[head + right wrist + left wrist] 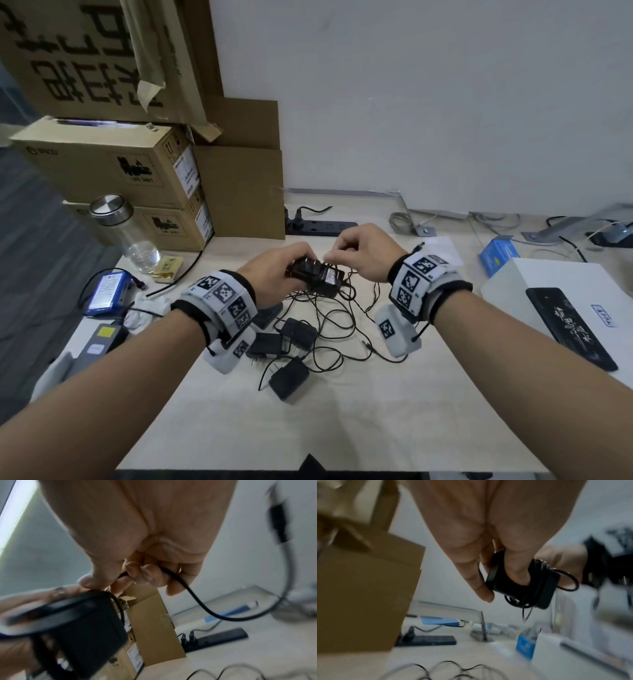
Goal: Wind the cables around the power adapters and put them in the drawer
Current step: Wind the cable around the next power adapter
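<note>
My left hand [284, 265] grips a black power adapter [317, 275] above the desk, with several turns of thin black cable wound round its body [537, 582]. In the left wrist view my thumb and fingers [479, 580] clamp the adapter [505, 588]. My right hand [356, 251] sits just right of it and pinches the loose cable [185, 588] between thumb and fingers. The adapter [72, 628] fills the lower left of the right wrist view. Three more black adapters [289, 377] [298, 332] [265, 344] lie in tangled cables [337, 318] on the desk. No drawer is in view.
Stacked cardboard boxes [113, 171] stand at the back left with a glass bottle [128, 233] in front. A black power strip [322, 228] lies by the wall. A white box [561, 298] with a black phone [570, 327] sits right, a blue box [498, 255] behind it, a blue pack [108, 291] left.
</note>
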